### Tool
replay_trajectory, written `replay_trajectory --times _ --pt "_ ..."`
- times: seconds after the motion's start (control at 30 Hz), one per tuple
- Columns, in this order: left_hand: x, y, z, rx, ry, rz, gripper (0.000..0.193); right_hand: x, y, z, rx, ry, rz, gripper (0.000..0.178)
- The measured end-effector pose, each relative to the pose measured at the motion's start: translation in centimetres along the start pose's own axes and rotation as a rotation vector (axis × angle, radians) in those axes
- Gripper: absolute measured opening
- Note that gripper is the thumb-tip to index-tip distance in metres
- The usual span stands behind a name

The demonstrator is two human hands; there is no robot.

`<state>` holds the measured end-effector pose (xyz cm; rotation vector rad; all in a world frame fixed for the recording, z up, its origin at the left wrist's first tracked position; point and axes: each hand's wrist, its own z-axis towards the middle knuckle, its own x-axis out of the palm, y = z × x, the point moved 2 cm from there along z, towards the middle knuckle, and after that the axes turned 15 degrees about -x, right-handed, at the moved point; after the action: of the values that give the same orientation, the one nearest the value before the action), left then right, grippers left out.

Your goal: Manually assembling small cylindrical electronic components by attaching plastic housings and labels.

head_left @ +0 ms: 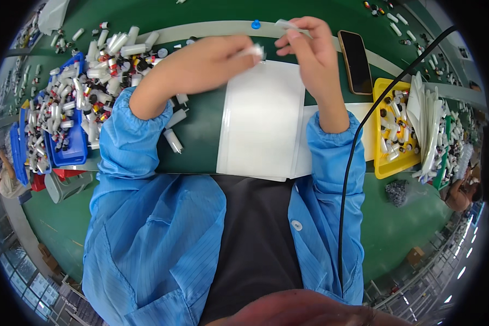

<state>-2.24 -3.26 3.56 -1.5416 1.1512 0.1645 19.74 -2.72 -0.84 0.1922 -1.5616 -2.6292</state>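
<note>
Over the far end of a stack of white sheets [263, 119], my left hand [204, 62] is closed with thumb and fingers on a small white piece [256, 51]. Motion blurs that piece, so its kind does not show. My right hand [316, 57] is a little to the right and apart from it. Its thumb and forefinger pinch a small translucent white strip [284, 24], which sticks out leftward. Left of my left forearm lies a heap of small white bottles [114, 43] with black, red and yellow ends. A few loose bottles [173, 140] lie below that forearm.
Blue trays [70, 155] of such bottles stand at the left. A phone [355, 62] lies beyond my right hand. At right is a yellow tray [382, 169] with small bottles, beside bundled white sheets [432, 125]. A black cable [358, 130] crosses my right sleeve. A small blue piece [256, 24] sits at the back.
</note>
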Motion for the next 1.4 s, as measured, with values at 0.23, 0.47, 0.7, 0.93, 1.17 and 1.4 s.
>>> replay_trajectory --times 0.23,0.47,0.7,0.93,1.17,1.4 --pt "-0.4 -2.9 2.8 0.034 0.166 -1.72 0.04 3.9 1.6 -0.8 -0.507 -0.071 -0.171 0.074" --pt "0.6 -1.8 4.2 0.188 0.349 -1.527 0.041 4.3 0.3 -1.3 -0.396 -0.176 0.038 0.063" --pt "1.3 -0.8 4.8 0.211 0.035 -0.82 0.048 3.5 0.4 -1.2 -0.358 -0.367 0.064 0.056" --pt "1.4 0.3 5.7 0.188 -0.01 -1.04 0.038 3.3 0.0 -1.5 -0.42 -0.295 -0.03 0.051" --pt "0.8 -1.4 5.0 0.164 0.017 -1.189 0.027 3.2 -0.3 -1.3 -0.407 -0.31 0.073 0.044" --pt "0.4 -1.3 4.9 0.201 0.079 -1.065 0.026 1.1 1.2 -0.4 -0.408 -0.249 0.147 0.023"
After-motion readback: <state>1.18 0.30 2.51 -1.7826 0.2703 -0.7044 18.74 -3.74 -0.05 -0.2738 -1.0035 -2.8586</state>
